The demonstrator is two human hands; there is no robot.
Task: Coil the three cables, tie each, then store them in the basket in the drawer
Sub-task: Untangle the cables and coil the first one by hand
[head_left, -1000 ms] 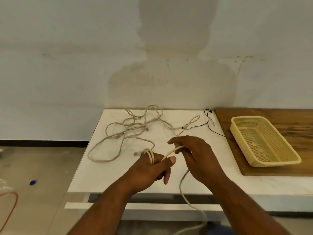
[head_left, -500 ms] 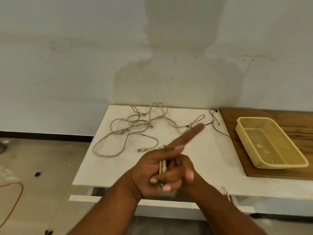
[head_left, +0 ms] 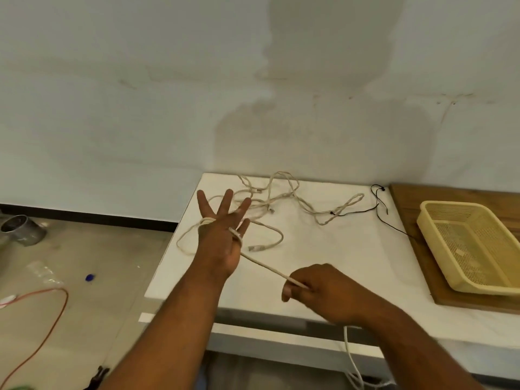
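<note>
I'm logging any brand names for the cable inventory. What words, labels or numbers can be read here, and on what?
None can be read.
The beige cable held by both hands shows no legible print.
The yellow basket has a small pale tag inside, too small to read.
The grey can on the floor shows no label.

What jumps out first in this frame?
The left hand, fingers spread over the white table, has a beige cable wrapped around it; the right hand pinches that cable and pulls it taut. Behind them a loose tangle of cables sprawls toward the wall. At right, a yellow basket sits empty on a wooden board.
</note>
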